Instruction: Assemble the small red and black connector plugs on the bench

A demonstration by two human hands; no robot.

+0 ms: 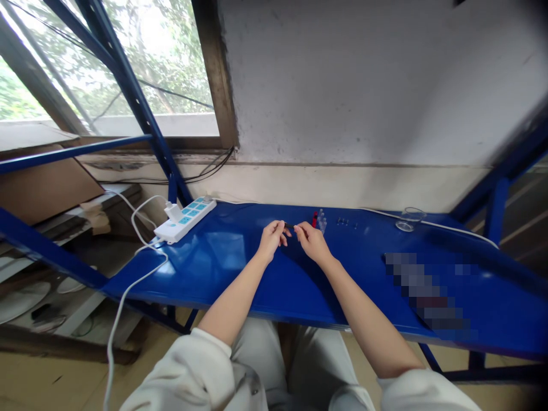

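Note:
Above the middle of the blue table, my left hand [271, 240] pinches one end of a short, thin black rod [289, 226]. My right hand [312, 242] grips the rod's other end, so it lies level between the two sets of fingertips. Its exact kind is too small to make out. Just behind my right hand are a small red piece [314, 219] and several clear, tube-like pieces [322, 221], partly hidden by that hand. Farther right, several tiny dark pieces [342, 221] lie on the table.
A white power strip [185, 221] with a plug and cable lies at the blue table's [214, 268] left end. A clear round container [405, 226] is at the back right. A blurred-out dark object [428, 297] lies at front right. Blue frame posts [496, 211] flank the table.

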